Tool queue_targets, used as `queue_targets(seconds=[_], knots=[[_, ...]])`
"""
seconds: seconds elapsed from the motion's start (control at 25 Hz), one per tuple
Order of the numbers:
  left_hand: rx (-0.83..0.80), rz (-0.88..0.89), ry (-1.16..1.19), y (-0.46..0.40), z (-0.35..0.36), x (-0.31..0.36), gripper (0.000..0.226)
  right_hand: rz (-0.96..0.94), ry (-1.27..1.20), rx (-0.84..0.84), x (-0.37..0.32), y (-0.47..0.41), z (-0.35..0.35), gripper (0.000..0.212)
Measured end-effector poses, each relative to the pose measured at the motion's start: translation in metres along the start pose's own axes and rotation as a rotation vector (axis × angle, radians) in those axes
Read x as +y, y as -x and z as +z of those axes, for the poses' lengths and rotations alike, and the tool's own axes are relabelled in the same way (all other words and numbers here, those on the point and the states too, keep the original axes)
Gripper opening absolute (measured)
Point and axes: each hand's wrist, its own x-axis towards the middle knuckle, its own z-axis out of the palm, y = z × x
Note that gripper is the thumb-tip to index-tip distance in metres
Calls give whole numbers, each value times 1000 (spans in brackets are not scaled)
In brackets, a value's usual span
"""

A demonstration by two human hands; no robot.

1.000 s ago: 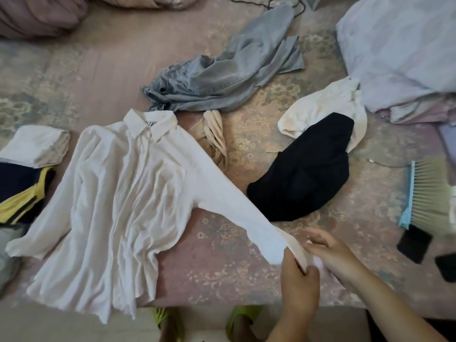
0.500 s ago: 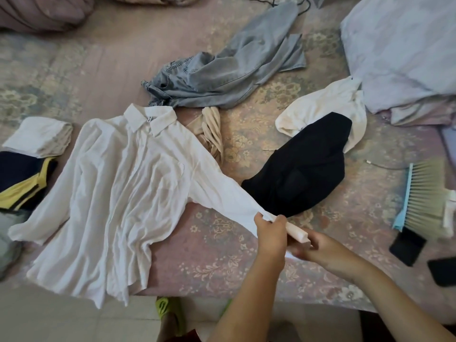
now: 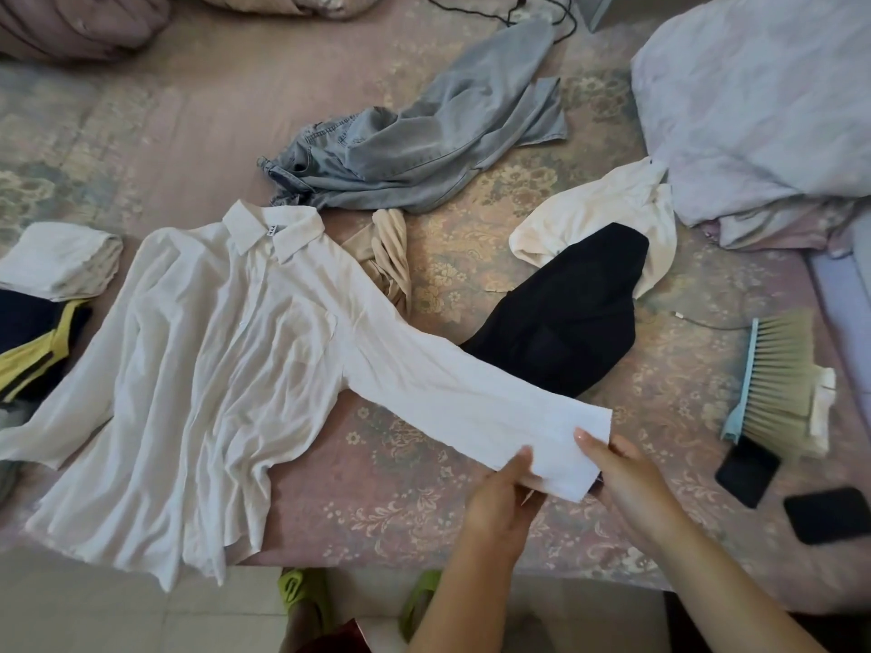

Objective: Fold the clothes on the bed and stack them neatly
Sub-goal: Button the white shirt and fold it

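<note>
A white collared shirt (image 3: pixel 226 369) lies spread face up on the pink floral bed (image 3: pixel 400 501), its right sleeve stretched flat toward me. My left hand (image 3: pixel 499 497) pinches the near edge of the sleeve cuff. My right hand (image 3: pixel 627 478) holds the cuff's end, thumb on top. Grey-blue jeans (image 3: pixel 424 148) lie crumpled behind the shirt. A beige garment (image 3: pixel 386 261) sits by the collar. A black garment (image 3: pixel 565 318) overlaps a cream one (image 3: pixel 598 209) to the right. Folded clothes (image 3: pixel 52 261) are stacked at the left edge.
A blue-handled brush (image 3: pixel 773 384) and two dark phones (image 3: pixel 747 468) (image 3: pixel 829 520) lie at the right near the bed's front edge. Pale bedding (image 3: pixel 763 101) is heaped at the back right, pillows at the back left. A black cable (image 3: pixel 495 11) runs along the far side.
The sleeve, bunched between my hands half a second ago, now lies flat and straight. Both hands have moved right, toward me, to the cuff.
</note>
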Motion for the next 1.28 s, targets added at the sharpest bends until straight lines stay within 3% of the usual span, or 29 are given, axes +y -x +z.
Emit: queue_targets(seconds=[0.12, 0.24, 0.44, 0.6, 0.72, 0.84, 1.0, 1.12, 1.28], knots=[[59, 49, -43, 0, 4, -15, 27, 13, 51, 110, -6, -4, -8, 26], [80, 74, -76, 5, 4, -20, 28, -19, -26, 129, -15, -6, -7, 16], [4, 87, -29, 8, 12, -27, 27, -95, 88, 174, -26, -10, -8, 11], [58, 18, 2, 9, 24, -35, 27, -106, 127, 190, -26, -11, -15, 17], [51, -55, 4, 9, 33, -42, 27, -51, 211, 157, -28, -19, -38, 10], [67, -149, 10, -2, 40, -36, 30, -47, 267, 150, -35, -25, -62, 21], [24, -172, -48, -18, 51, -31, 31, -95, 527, 124, -37, -34, -71, 26], [-18, -177, 68, -35, 54, -22, 38, 6, 542, 122, -36, -49, -71, 20], [80, -110, 365, -64, 48, -1, 50, 75, 528, 116, -38, -57, -50, 21]])
